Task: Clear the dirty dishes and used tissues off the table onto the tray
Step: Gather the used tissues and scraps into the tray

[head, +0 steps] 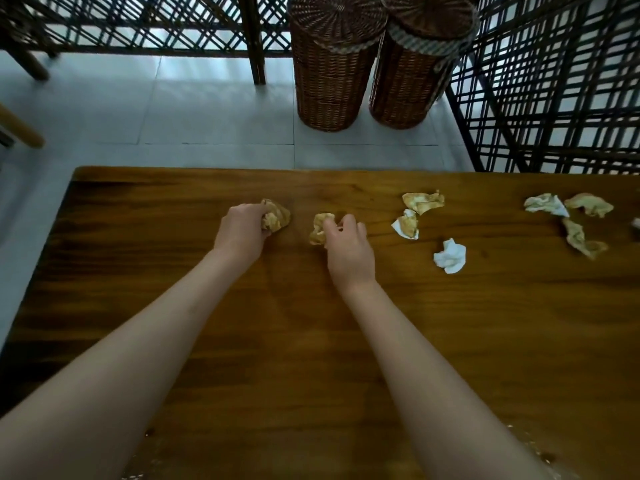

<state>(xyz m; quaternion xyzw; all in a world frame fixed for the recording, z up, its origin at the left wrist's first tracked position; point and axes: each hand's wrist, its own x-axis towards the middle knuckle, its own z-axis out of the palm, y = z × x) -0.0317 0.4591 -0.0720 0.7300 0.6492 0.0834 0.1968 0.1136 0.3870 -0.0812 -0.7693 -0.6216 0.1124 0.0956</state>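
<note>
Both forearms reach across the wooden surface [346, 341] toward its far edge. The left hand [242, 233] has its fingers curled round a yellow-stained crumpled tissue [277, 216], which still touches the wood; the fingertips are hidden behind the wad. The right hand [348, 249] pinches a second stained tissue [318, 228] between thumb and curled fingers, and the hand covers part of that tissue, so its full shape is unclear.

More used tissues lie toward the far right part of the surface: a stained one [423, 201] near the far edge, a half-white, half-stained one [407, 225] just nearer than it, and a clean-looking white wad [450, 257] nearer still. Well apart from these, close to the right edge, sit a pale greenish-white tissue [546, 205], a stained one [588, 205] touching or just beside it, and a long twisted one [583, 239]. At the very right edge a small pale object [636, 223] is cut off and cannot be identified.

Beyond the far edge two lidded wicker baskets [332, 71] stand on the tiled floor [138, 109].
</note>
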